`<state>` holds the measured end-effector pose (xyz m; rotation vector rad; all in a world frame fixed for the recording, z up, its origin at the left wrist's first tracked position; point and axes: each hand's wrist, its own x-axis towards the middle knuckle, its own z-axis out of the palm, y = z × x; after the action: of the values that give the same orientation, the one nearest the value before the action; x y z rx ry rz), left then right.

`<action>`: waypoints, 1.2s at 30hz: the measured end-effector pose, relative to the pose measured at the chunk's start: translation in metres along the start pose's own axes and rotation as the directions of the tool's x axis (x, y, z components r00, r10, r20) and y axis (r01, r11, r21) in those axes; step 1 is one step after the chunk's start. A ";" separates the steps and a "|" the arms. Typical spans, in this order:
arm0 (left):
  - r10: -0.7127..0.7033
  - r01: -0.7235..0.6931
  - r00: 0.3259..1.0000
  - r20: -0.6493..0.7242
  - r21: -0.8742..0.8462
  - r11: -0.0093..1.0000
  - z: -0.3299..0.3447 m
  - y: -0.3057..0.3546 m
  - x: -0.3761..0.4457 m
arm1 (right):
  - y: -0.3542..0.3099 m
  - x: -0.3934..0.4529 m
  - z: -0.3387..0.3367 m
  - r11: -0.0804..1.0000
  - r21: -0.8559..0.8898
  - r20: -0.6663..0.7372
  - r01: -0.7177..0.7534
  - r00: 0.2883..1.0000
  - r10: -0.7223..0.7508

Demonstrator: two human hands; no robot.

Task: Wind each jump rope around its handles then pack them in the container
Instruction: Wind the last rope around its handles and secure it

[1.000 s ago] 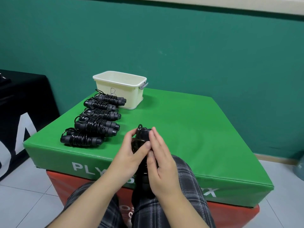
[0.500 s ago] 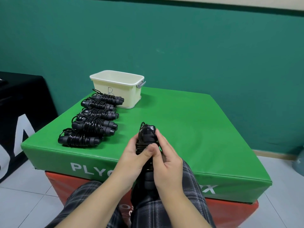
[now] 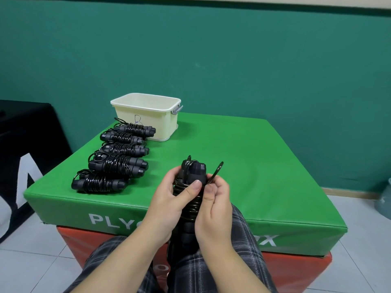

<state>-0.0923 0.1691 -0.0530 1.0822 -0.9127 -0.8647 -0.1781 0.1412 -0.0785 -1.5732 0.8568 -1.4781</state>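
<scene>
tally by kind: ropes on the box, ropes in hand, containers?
Wound jump ropes on the green box: 5, first at
Jump rope in the hands: 1
Cream container: 1
Total: 7

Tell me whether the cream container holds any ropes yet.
Cannot tell: only the container's far inner wall shows, bare; its floor is hidden. Five wound ropes lie beside it.

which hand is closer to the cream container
Left. The left hand sits on the side of the held jump rope nearer the cream container; the right hand is on the far side.
</scene>
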 end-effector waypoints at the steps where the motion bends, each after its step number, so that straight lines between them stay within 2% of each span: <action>1: 0.006 -0.006 1.000 -0.004 -0.007 1.000 0.000 0.001 0.000 | 0.000 0.000 0.000 1.000 -0.006 0.004 -0.007 1.000 0.007; 6: 0.013 -0.013 1.000 -0.006 -0.018 1.000 -0.006 0.003 0.002 | 0.005 0.003 0.002 0.997 -0.071 0.025 0.018 1.000 -0.017; 13: 0.025 -0.025 1.000 0.010 -0.015 1.000 -0.007 -0.005 -0.002 | 0.005 0.011 -0.004 0.993 -0.115 -0.120 0.041 0.991 -0.054; 18: 0.026 -0.028 0.999 -0.032 -0.052 0.998 -0.009 0.000 -0.001 | 0.000 0.020 -0.011 0.983 0.031 -0.263 -0.178 0.948 0.180; 21: 0.018 -0.022 0.998 -0.065 -0.060 0.998 -0.011 0.002 0.004 | -0.001 0.015 -0.008 0.970 0.154 -0.288 -0.187 0.931 0.225; 25: 0.019 -0.013 0.998 -0.053 0.115 0.993 -0.013 -0.008 0.007 | -0.002 0.007 -0.005 0.971 0.187 -0.201 -0.149 0.962 0.186; 28: 0.034 -0.025 0.999 -0.036 0.223 0.974 -0.010 -0.010 0.009 | -0.004 0.003 -0.006 0.987 0.137 -0.154 -0.088 0.982 0.109; 33: -0.012 -0.003 0.999 0.039 0.366 0.931 -0.002 -0.016 0.003 | 0.005 -0.001 -0.009 0.993 -0.122 -0.195 0.005 0.980 -0.029; 36: -0.021 0.004 0.999 0.028 0.513 0.858 0.009 -0.020 -0.004 | 0.007 0.004 -0.017 0.966 -0.236 -0.264 0.107 0.949 -0.170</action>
<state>-0.1048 0.1650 -0.0708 1.5384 -1.2049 -0.6603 -0.1942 0.1330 -0.0826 -1.6329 1.1239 -1.7916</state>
